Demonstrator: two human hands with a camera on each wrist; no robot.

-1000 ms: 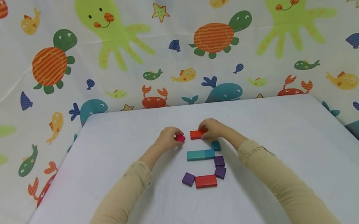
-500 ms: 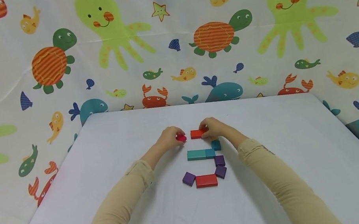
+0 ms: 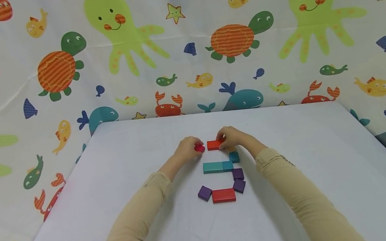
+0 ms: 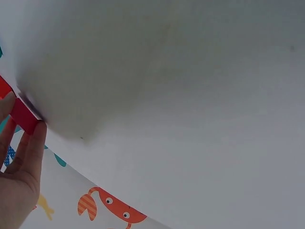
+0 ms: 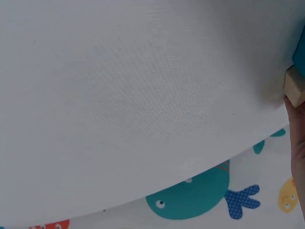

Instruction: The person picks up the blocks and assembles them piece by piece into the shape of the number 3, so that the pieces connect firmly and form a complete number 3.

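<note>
My left hand (image 3: 187, 149) pinches a small crimson block (image 4: 25, 116) between thumb and fingertips, at the far side of the block figure. Just right of it lies an orange-red rectangular block (image 3: 213, 145), whose right end my right hand (image 3: 233, 136) grips between thumb and fingers. A plain wooden block (image 5: 294, 88) touches a right-hand finger, partly hidden under that hand in the head view. Against the wooden block sits a small teal-blue block (image 3: 234, 157). The crimson block stands close to the orange-red block's left end.
Nearer on the white table (image 3: 136, 147) lie a long teal block (image 3: 213, 167) with a small blue block (image 3: 227, 166), two purple blocks (image 3: 238, 174) at the right, a red rectangular block (image 3: 223, 195) and a purple block (image 3: 205, 193). A sea-animal curtain (image 3: 183, 66) hangs behind.
My left hand has moved slightly right with the crimson block, narrowing the gap to the orange-red block. The right hand keeps its grip. The whole view has shifted a little.
</note>
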